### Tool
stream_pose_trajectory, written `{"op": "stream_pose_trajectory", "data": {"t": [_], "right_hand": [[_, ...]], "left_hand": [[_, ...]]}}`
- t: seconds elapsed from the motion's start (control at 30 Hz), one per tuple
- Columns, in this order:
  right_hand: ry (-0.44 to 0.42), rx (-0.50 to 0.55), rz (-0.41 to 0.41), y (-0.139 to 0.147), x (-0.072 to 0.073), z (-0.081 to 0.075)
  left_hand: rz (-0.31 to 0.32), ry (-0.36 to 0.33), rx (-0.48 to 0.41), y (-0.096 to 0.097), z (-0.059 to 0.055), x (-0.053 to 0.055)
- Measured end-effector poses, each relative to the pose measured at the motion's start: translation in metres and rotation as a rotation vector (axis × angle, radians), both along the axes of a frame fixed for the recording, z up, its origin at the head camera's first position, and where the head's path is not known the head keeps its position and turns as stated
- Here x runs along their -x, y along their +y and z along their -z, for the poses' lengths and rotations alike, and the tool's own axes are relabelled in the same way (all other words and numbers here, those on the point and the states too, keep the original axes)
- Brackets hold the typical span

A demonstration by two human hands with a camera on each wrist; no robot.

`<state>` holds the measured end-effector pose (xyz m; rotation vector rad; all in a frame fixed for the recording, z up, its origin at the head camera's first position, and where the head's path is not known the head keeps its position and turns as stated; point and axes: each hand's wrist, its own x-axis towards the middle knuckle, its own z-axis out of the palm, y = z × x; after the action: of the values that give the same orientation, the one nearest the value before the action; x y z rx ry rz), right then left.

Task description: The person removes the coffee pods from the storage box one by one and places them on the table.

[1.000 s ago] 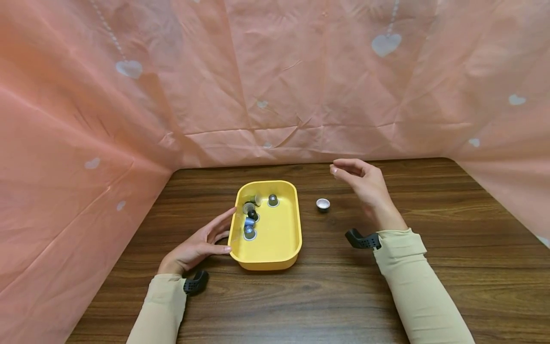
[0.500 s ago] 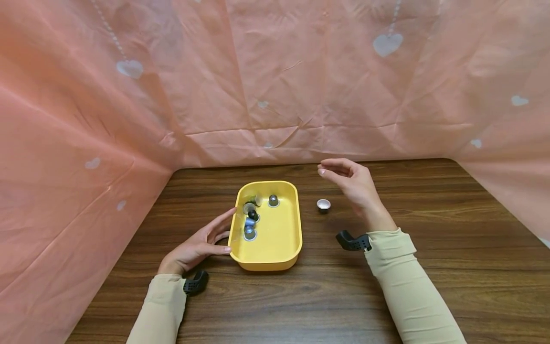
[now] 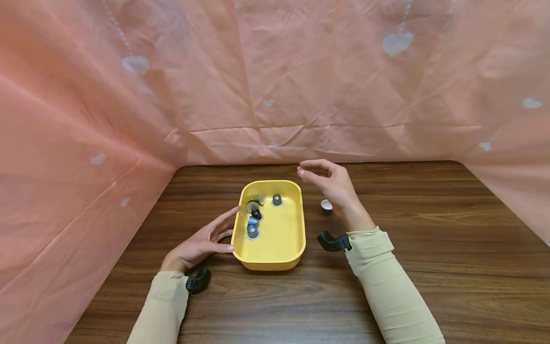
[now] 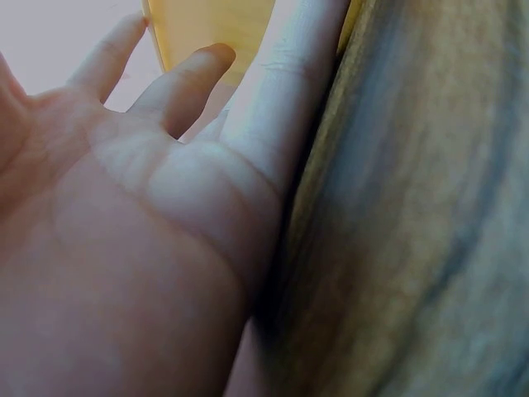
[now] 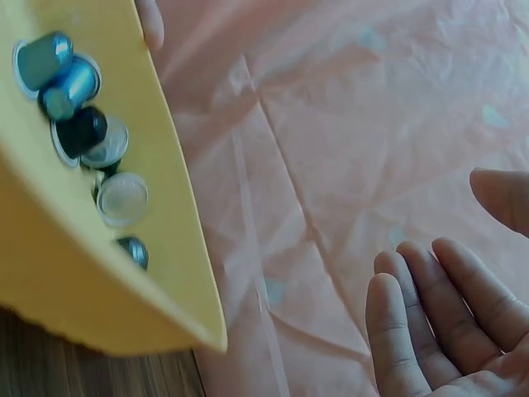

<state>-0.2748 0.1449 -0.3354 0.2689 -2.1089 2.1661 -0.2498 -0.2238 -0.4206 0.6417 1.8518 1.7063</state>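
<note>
A yellow tray point(image 3: 275, 266) stands on the table, holding several coffee capsules. My left hand point(image 3: 199, 243) touches its left side with extended fingers, thumb at the near corner; in the left wrist view the fingers reach the yellow wall. Along the tray's left half lie a blue capsule point(image 3: 252, 221), a black capsule point(image 3: 256, 213) and others; a grey capsule point(image 3: 277, 200) stands near the far end. My right hand point(image 3: 333, 184) hovers by the tray's far right corner. In the right wrist view its fingers point(image 5: 463, 314) are gently bent, with nothing between them and the thumb.
One more capsule point(image 3: 326, 206), pale lid up, sits on the wooden table point(image 3: 429, 229) right of the tray, partly hidden behind my right hand. A pink cloth point(image 3: 292, 95) with white hearts hangs along the back and sides.
My right hand has moved left, from beyond the lone capsule toward the tray's far right corner, and now partly covers that capsule. My left hand keeps its place on the tray.
</note>
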Motion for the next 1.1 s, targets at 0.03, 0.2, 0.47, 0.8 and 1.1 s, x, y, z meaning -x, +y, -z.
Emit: {"op": "stream_pose_trajectory", "data": {"t": [0.03,0.2,0.47,0.8,1.1], "right_hand": [[0.001,0.003,-0.008,-0.003,0.000,0.000],[0.014,0.045,-0.047,-0.018,0.001,-0.001],[0.010,0.082,-0.096,-0.041,0.004,-0.002],[-0.034,0.060,-0.129,-0.072,0.010,0.006],[-0.061,0.072,-0.125,-0.083,0.014,0.013]], "left_hand": [[0.000,0.000,0.001,0.000,0.000,0.000],[-0.004,-0.007,0.001,0.001,0.001,-0.001],[-0.018,-0.015,0.009,0.003,0.000,-0.003],[-0.015,-0.017,0.018,0.004,0.000,-0.002],[-0.010,-0.014,0.012,0.010,0.001,-0.003]]}}
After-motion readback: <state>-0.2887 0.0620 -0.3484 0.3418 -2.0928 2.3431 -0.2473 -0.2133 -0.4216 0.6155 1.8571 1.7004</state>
